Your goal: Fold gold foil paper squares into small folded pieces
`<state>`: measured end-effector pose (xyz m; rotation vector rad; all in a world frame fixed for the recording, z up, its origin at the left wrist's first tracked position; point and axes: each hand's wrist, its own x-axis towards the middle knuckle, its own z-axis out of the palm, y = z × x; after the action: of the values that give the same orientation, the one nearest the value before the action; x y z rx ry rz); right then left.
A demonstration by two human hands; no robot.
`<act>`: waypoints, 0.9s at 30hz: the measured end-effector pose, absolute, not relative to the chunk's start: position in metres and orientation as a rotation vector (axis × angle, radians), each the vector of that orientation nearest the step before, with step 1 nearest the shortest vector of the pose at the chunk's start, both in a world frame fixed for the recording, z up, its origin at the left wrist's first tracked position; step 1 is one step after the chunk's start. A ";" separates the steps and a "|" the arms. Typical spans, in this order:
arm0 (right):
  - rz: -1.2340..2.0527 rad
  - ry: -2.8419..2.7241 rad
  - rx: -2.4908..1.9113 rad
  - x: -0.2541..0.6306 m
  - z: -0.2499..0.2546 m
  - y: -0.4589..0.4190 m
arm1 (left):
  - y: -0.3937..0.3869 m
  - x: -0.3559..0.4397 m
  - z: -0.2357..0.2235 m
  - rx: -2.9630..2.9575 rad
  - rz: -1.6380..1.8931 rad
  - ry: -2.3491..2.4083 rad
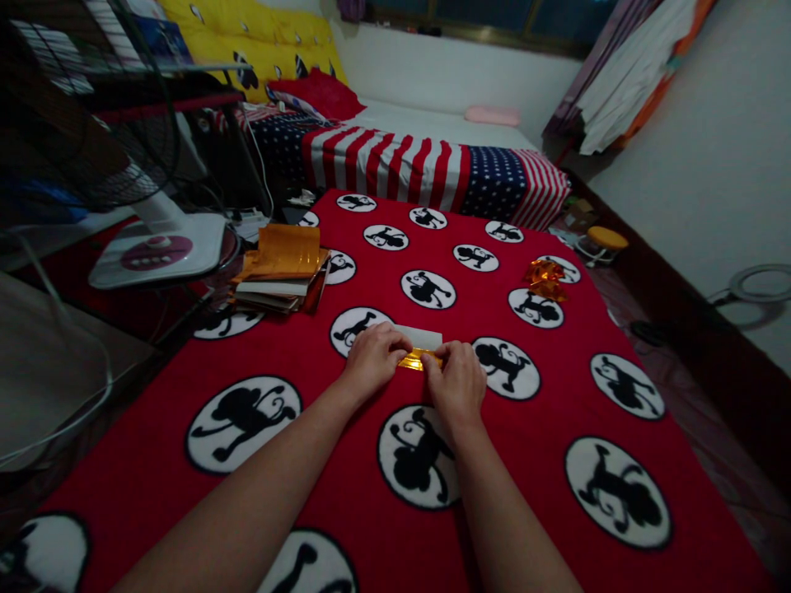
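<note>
My forearms (pixel 259 486) cross the red blanket (pixel 371 282) — left hand (pixel 374 358) and right hand (pixel 458 383) with fingertips narrowed on a gold strip (pixel 410 359) between them. A paper stack (pixel 278 284) lies beyond, leftward — crumpled orange film (pixel 546 278) to the right.

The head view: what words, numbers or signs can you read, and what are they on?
No words, brands, numbers or signs can be read.
Fan's pink panel: any marks are too small and blurred.
Blue item at upper left: too dark and blurred.
Monkey-print blanket and gold foil: no writing shows.
</note>
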<state>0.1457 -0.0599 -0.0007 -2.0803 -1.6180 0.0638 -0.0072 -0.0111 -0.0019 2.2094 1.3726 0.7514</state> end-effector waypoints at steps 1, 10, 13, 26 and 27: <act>0.093 -1.611 -2.065 0.148 -0.001 -0.060 | -0.010 -0.008 -0.003 2.202 0.756 1.348; 0.145 -1.606 -1.997 0.154 -0.006 -0.062 | -0.008 -0.011 -0.003 2.221 0.754 1.317; 0.121 -1.581 -2.022 0.149 -0.004 -0.061 | -0.011 -0.009 -0.001 2.253 0.734 1.356; 0.202 -1.574 -1.971 0.148 -0.005 -0.064 | -0.004 -0.017 -0.004 2.220 0.724 1.204; 0.238 -1.565 -1.947 0.152 -0.006 -0.064 | -0.002 -0.019 -0.004 2.210 0.719 1.166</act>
<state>0.1517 -0.0645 -0.0063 -1.9473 -1.5651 0.2377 -0.0193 -0.0022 -0.0042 2.2097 1.1663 0.7185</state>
